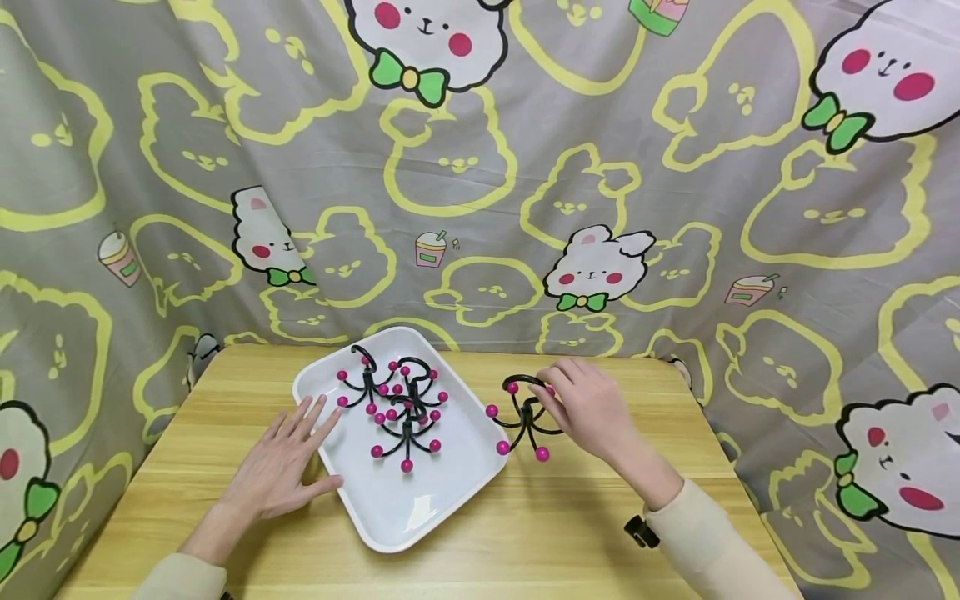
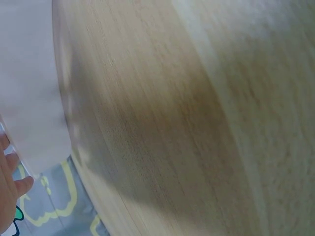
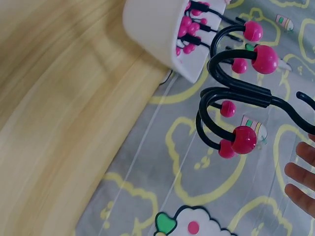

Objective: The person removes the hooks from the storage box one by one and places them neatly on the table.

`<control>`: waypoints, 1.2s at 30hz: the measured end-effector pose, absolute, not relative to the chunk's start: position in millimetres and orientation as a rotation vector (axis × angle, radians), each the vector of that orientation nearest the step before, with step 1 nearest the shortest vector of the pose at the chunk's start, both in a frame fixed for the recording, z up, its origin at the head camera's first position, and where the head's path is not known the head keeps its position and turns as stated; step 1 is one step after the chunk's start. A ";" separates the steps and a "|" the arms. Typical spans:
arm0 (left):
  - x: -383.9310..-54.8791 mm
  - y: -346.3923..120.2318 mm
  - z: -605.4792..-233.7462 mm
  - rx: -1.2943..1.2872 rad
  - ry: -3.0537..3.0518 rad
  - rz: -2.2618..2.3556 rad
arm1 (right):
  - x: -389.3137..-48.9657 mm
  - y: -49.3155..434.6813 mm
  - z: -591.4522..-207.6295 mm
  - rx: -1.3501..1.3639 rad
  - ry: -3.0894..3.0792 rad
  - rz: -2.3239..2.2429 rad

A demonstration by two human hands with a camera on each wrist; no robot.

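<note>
My right hand [image 1: 588, 408] pinches the curved top of a black multi-arm hook hanger [image 1: 527, 414] with pink ball tips. It hangs just beyond the tray's right rim; in the right wrist view the hanger [image 3: 246, 96] shows its curled arms, with fingers [image 3: 301, 172] beside the top hook. Several similar hangers [image 1: 407, 432] sit grouped in the white tray [image 1: 420, 517], in its far half. My left hand [image 1: 273, 467] lies at the tray's left rim, fingers spread and straight. In the left wrist view, those fingers [image 2: 11, 162] are by the tray's outer wall [image 2: 32, 88].
The tray sits askew on a wooden table [image 1: 570, 533]. Behind the table hangs a grey curtain [image 1: 480, 183] printed with rabbits and yellow outlines, which also drops along both sides. A black band [image 1: 642, 532] is at my right sleeve.
</note>
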State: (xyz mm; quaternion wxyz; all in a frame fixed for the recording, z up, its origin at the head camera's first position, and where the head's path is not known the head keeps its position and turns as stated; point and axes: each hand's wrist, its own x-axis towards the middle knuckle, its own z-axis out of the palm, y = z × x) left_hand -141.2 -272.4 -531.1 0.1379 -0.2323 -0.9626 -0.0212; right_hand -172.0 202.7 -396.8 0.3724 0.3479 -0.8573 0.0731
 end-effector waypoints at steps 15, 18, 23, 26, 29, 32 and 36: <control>-140.3 -271.7 -531.2 -0.665 -2.795 -0.063 | -185.9 248.1 -406.0 0.871 -2.240 0.141; -140.4 -271.6 -531.3 -0.662 -2.798 -0.068 | -190.2 254.3 -409.5 0.865 -2.249 0.132; -141.0 -271.4 -531.1 -0.657 -2.818 -0.070 | -199.9 260.9 -419.0 0.867 -2.263 0.126; -141.3 -271.4 -531.0 -0.658 -2.821 -0.070 | -206.9 263.5 -426.2 0.876 -2.256 0.142; -141.3 -271.4 -531.4 -0.660 -2.814 -0.072 | -215.0 266.2 -435.0 0.889 -2.242 0.161; -141.1 -271.6 -531.7 -0.662 -2.807 -0.068 | -224.2 268.3 -445.3 0.907 -2.241 0.183; -141.3 -271.7 -531.6 -0.665 -2.799 -0.062 | -235.3 268.8 -457.9 0.920 -2.257 0.212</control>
